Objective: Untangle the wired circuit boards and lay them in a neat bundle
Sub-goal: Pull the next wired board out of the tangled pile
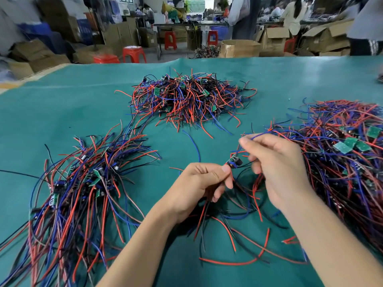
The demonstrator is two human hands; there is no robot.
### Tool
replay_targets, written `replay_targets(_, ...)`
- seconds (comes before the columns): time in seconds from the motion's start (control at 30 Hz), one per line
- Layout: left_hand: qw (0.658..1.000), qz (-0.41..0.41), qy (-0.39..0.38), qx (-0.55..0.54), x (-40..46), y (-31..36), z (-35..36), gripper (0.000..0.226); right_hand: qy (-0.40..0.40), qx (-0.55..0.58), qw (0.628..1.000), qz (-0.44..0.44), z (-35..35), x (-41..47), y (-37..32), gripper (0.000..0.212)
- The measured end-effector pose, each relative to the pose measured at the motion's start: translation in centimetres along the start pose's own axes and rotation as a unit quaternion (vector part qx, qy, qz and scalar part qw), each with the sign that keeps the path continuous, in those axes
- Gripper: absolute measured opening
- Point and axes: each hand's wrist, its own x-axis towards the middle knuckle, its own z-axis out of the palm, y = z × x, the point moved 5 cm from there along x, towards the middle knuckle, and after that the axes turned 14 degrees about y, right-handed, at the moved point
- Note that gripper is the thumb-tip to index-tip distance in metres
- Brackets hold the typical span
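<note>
Green-matted table (83, 104), both hands pinching: left hand (199, 183) a small circuit board (233, 162), right hand (275, 162) its blue wire (257, 136).

Just two bare arms coming in from the bottom edge, nothing worn on either one as far up as you can see. No sleeves, no gloves, no watch or rings. The left hand (202, 184) has short, plain nails, the thumbnail showing clearly. The right hand (277, 168) shows knuckles and the back of the hand, with similarly trimmed nails.
</note>
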Motion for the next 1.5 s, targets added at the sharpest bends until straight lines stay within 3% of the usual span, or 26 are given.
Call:
replay_targets(0.17,1.0,-0.001,-0.007,0.017,0.0,0.0,0.3,0.036,0.125,-0.026,0.989,-0.078,-3.9,2.7,-1.1,0.021)
replay_targets(0.33,1.0,-0.001,-0.012,0.024,-0.2,0.2,0.3,0.037,0.176,-0.059,0.97,-0.154,-4.4,3.0,-1.4,0.01)
replay_targets(0.43,1.0,-0.004,-0.015,0.012,-0.2,0.1,0.1,0.038,0.232,-0.028,0.961,-0.151,-6.0,3.8,-1.5,0.008)
replay_targets(0.6,0.999,-0.005,0.018,-0.039,0.2,0.0,-0.4,0.034,0.367,-0.09,0.904,-0.201,-8.4,4.2,-2.1,0.015)
replay_targets(0.67,0.998,-0.001,0.036,-0.058,0.5,-0.1,-0.5,0.032,0.32,-0.125,0.913,-0.219,-7.0,3.5,-2.5,0.013)
replay_targets(0.77,0.998,0.007,0.036,-0.055,0.6,-0.3,-0.4,0.031,0.064,-0.204,0.964,-0.159,-1.9,1.0,-1.5,0.031)
replay_targets(0.83,0.998,0.012,0.02,-0.059,0.5,-0.2,-0.3,0.031,-0.089,-0.217,0.965,-0.12,1.1,-1.5,-0.5,0.041)
replay_targets(0.87,0.998,0.014,0.011,-0.057,0.4,-0.2,-0.3,0.032,-0.123,-0.209,0.963,-0.117,2.0,-2.4,-0.3,0.037)
replay_targets(1.0,0.999,0.0,-0.007,-0.034,0.3,-0.3,-0.1,0.034,-0.094,-0.144,0.977,-0.126,1.3,-1.9,-1.9,0.011)
replay_targets(1.13,0.996,-0.035,0.016,-0.077,0.4,-0.5,-0.3,0.034,0.003,-0.228,0.96,-0.163,-4.8,1.7,-6.7,0.02)
replay_targets(1.23,0.994,-0.041,0.03,-0.096,0.5,-0.6,-0.5,0.028,0.031,-0.386,0.915,-0.115,-9.9,4.3,-9.2,0.041)
replay_targets(1.33,0.994,-0.042,0.04,-0.096,0.6,-0.6,-0.5,0.022,0.035,-0.524,0.845,-0.097,-12.7,6.8,-9.3,0.086)
replay_targets(1.37,0.994,-0.043,0.044,-0.096,0.6,-0.5,-0.5,0.021,0.049,-0.55,0.826,-0.112,-12.4,7.2,-9.6,0.091)
replay_targets(1.43,0.993,-0.045,0.045,-0.1,0.5,-0.4,-0.4,0.018,0.045,-0.557,0.816,-0.151,-8.7,6.9,-10.3,0.057)
replay_targets(1.5,0.992,-0.047,0.047,-0.103,0.5,-0.4,-0.4,0.018,-0.02,-0.538,0.814,-0.217,-1.9,5.6,-9.6,0.028)
